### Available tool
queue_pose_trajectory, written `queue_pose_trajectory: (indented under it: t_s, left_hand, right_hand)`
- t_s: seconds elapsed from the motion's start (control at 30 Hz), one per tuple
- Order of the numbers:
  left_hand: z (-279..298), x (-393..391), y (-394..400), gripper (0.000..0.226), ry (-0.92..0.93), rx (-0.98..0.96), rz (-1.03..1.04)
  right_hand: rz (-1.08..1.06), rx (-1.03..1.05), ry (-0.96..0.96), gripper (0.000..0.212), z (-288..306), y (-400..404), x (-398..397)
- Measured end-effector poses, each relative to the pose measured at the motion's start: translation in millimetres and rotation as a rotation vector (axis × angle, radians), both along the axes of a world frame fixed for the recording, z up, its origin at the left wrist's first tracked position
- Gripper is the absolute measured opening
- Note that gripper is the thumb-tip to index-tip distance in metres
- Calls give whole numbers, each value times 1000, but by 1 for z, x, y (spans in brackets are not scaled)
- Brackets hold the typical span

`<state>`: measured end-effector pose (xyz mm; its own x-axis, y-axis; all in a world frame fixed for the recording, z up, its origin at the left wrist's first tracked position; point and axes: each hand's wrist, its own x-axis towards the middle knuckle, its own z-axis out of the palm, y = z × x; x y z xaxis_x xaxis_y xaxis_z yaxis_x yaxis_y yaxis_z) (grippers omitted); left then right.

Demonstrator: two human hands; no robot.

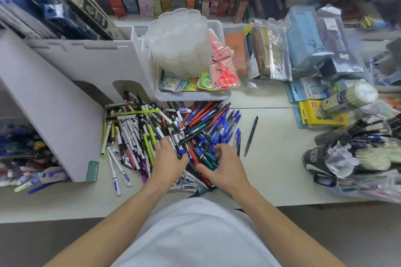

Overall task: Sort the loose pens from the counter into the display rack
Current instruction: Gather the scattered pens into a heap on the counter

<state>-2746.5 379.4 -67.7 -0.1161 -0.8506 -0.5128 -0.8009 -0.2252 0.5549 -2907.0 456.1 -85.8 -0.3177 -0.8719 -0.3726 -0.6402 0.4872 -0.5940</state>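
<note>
The left hand (170, 159) lay palm down on the near middle of the pile of loose pens (169, 132), its fingers bent into the heap; they seemed to be closing on a few barrels, though which pen it held, if any, could not be told. The right hand (221, 167) sat just beside it, fingers and thumb curled around a small bundle of teal and red pens (206, 157) at the pile's near right edge. Under both hands the pens ran mostly away from the person and fanned outward, blue and red ones leaning up to the right, white ones lying nearer the left. One dark pen (251, 136) lay apart on the counter (271, 158), to the right of the right hand, its long axis also pointing away. The white display rack (65, 97) stood to the left and beyond the pile, touching its far left corner, so the left hand was probably the nearer one for carrying pens to it
</note>
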Motion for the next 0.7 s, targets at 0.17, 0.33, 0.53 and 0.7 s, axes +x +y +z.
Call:
queue_pose_trajectory:
  t_s: [0.17, 0.33, 0.53, 0.7]
  left_hand:
    - [-5, -13, 3, 73, 80, 110, 200]
    - [-12, -17, 3, 60, 222, 210, 374]
    - [-21, -13, -4, 49, 370, 316, 567]
    - [-24, -9, -6, 40, 471, 381, 620]
  right_hand:
    - [175, 95, 165, 75, -10, -21, 15]
    - [238, 65, 143, 63, -15, -31, 22]
    - [193, -33, 57, 63, -15, -29, 25]
    - [199, -6, 65, 79, -18, -35, 31]
